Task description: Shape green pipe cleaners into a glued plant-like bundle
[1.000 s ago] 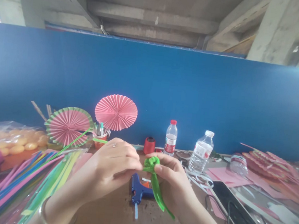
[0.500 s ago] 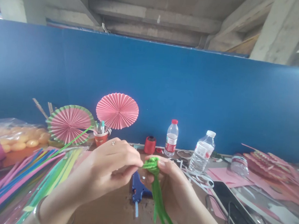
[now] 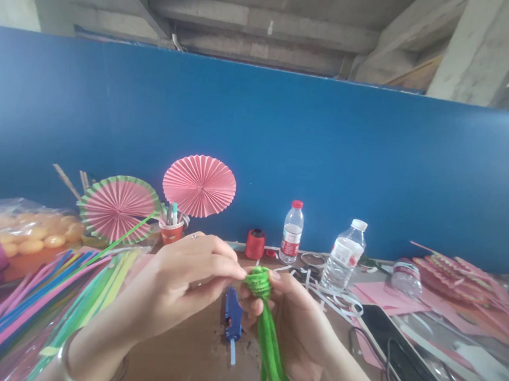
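A green fuzzy piece [image 3: 258,283], coiled into a small ball at the top with several long stems hanging below, is held up over the table. My right hand [image 3: 297,322] grips it from the right, thumb on the ball and fingers behind and under it. From the left, my left hand [image 3: 195,278] pinches the ball's left edge between thumb and forefinger; a ring and a bracelet show on it. Below and behind the hands, a blue glue gun [image 3: 233,315] lies on the brown table [image 3: 199,366], partly hidden by my right hand.
Colourful pipe cleaners [image 3: 38,301] lie at the left, near pink paper fans [image 3: 199,186] and a cup of pens [image 3: 170,232]. Behind stand a red spool [image 3: 255,244] and bottles [image 3: 292,234]. At the right are a phone [image 3: 405,352], a cable and paper strips.
The green ball has turned, so its coils face the camera and its stems hang lower. My right fingers have shifted around it, covering more of the glue gun.
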A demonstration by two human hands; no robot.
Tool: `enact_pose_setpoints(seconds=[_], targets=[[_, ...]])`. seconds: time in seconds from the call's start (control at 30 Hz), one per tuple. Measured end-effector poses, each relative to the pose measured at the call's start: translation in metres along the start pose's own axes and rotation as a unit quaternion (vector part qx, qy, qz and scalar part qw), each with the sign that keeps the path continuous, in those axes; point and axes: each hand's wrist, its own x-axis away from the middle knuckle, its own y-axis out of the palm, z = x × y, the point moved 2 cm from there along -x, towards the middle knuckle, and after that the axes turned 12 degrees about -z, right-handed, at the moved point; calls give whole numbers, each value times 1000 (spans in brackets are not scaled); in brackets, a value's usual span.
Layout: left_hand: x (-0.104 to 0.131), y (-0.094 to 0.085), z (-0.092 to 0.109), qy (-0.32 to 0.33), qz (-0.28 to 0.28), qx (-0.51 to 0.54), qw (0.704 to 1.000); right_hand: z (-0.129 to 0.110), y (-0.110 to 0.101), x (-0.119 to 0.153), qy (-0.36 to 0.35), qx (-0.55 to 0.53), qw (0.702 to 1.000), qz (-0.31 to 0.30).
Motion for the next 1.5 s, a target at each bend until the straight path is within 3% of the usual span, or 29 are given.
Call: enact_pose_setpoints(seconds=[0.5,0.8,1.07,1.27,1.5], targets=[[-2,7,-6,-11,-2,-24,1000,1,-3,-4,-48,38,998,15],[-5,8,-3,-38,-2,33,999,-2,2,-4,-113,93,989,-29],[-4,12,-8,-55,37,110,992,-3,-1,-6,-129,126,983,-22],[-4,16,-11,-116,67,205,970,-2,-2,-7,-135,130,982,-22],[-7,26,-16,-164,111,358,913,-2,-2,-8,-140,134,981,-17]])
